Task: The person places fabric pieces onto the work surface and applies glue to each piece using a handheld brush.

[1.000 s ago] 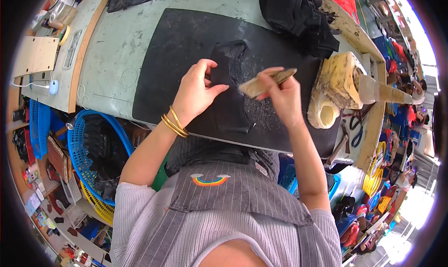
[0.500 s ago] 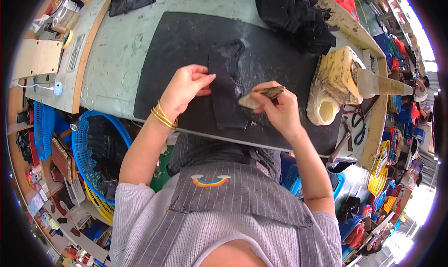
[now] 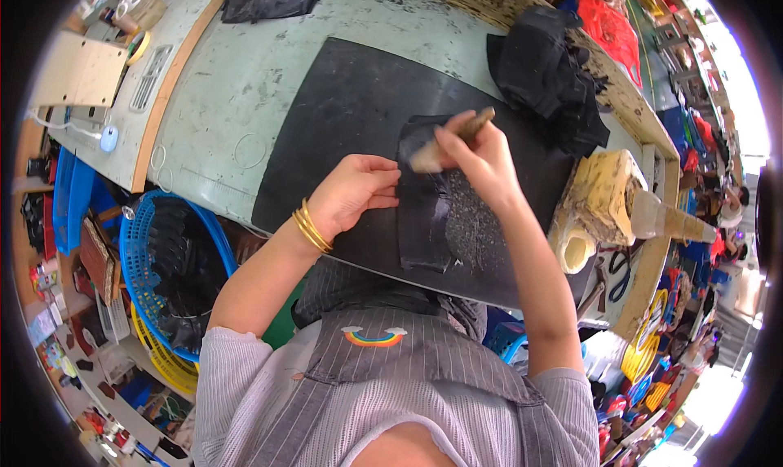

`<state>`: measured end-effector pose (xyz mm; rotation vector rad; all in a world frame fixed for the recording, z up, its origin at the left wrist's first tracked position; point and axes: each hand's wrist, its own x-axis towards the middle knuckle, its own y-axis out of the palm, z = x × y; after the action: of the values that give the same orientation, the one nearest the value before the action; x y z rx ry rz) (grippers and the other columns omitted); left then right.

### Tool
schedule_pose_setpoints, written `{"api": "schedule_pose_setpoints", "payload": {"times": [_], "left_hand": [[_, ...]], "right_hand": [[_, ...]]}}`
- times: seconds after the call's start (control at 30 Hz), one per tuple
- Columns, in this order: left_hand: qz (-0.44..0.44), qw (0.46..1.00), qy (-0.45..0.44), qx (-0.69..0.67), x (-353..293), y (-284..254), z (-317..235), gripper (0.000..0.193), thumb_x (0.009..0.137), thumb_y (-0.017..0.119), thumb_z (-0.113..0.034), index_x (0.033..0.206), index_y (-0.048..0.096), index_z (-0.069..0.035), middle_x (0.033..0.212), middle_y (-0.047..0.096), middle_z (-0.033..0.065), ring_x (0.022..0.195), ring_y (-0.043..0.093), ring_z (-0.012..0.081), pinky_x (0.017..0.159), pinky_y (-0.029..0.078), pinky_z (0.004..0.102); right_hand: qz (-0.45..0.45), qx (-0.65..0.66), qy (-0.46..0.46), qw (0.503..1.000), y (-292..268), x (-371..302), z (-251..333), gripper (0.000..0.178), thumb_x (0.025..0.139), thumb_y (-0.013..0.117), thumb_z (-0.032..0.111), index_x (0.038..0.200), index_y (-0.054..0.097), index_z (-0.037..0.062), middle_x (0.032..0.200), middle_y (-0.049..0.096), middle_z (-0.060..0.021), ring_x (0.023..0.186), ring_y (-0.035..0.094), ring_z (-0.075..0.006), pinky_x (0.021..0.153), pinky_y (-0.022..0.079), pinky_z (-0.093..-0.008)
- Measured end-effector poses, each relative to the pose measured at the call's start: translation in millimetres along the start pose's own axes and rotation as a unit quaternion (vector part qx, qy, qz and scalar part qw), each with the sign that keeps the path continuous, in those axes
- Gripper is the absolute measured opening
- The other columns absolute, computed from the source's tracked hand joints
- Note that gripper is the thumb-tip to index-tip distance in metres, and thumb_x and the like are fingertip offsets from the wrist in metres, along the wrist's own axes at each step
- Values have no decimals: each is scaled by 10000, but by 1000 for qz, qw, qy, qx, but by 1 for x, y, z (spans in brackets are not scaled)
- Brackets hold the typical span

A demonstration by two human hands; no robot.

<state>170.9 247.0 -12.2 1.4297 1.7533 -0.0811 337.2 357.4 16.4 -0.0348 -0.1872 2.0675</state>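
Observation:
A long black piece (image 3: pixel 420 226), of fabric or leather, lies flat on a dark mat (image 3: pixel 326 116), its right side streaked with a whitish film. At its left edge my left hand (image 3: pixel 363 191) is closed, thumb and fingertips pinching the border. My right hand (image 3: pixel 485 161) grips a brush (image 3: pixel 473 124) with a short wooden handle and pale bristles. Its bristles are blurred over the upper part of the piece, partly covering it. Whitish specks dot the mat right of the piece.
A crusted yellow container (image 3: pixel 608 194) with a spout-like opening stands at the right. Behind it are heaped black pieces (image 3: pixel 542 75); another black piece (image 3: pixel 273 0) lies far left. Scissors (image 3: pixel 620 275) rest at the right edge. A blue basket (image 3: pixel 147 263) stands left of the table.
My right hand has swept the brush away from me, from the middle of the piece to its upper part. My left fingers have closed on the left edge. The whole view has shifted somewhat.

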Motion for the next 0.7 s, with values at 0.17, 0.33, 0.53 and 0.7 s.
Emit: {"api": "schedule_pose_setpoints", "payload": {"times": [0.17, 0.33, 0.53, 0.7], "left_hand": [[69, 997, 3, -22, 4, -11, 8, 162, 857, 583, -68, 998, 568, 11, 894, 638, 76, 747, 633, 153, 731, 534, 303], [64, 998, 23, -6, 4, -6, 5, 194, 843, 608, -92, 989, 558, 26, 854, 612, 71, 746, 615, 146, 719, 533, 309], [53, 998, 21, 5, -2, -5, -1, 190, 842, 612, -116, 967, 564, 19, 846, 601, 66, 733, 611, 156, 713, 531, 315], [11, 998, -2, 54, -7, 6, -1, 145, 824, 642, -175, 858, 578, -50, 778, 559, 20, 697, 576, 135, 699, 517, 300]], "right_hand": [[193, -85, 7, 977, 7, -26, 42, 126, 761, 639, 54, 794, 541, -17, 709, 588, -49, 642, 572, -109, 584, 478, -257], [205, -193, -36, 959, -10, -29, 51, 102, 709, 643, 22, 767, 563, 0, 725, 588, -83, 647, 590, -136, 597, 486, -266], [150, -202, 92, 963, -15, -52, 41, 58, 801, 624, 33, 813, 590, -13, 830, 611, -35, 674, 561, -73, 565, 428, -194], [124, -3, 80, 989, 7, -97, 15, 107, 828, 646, 51, 825, 558, -10, 751, 629, -49, 670, 606, -79, 564, 487, -204]]}}
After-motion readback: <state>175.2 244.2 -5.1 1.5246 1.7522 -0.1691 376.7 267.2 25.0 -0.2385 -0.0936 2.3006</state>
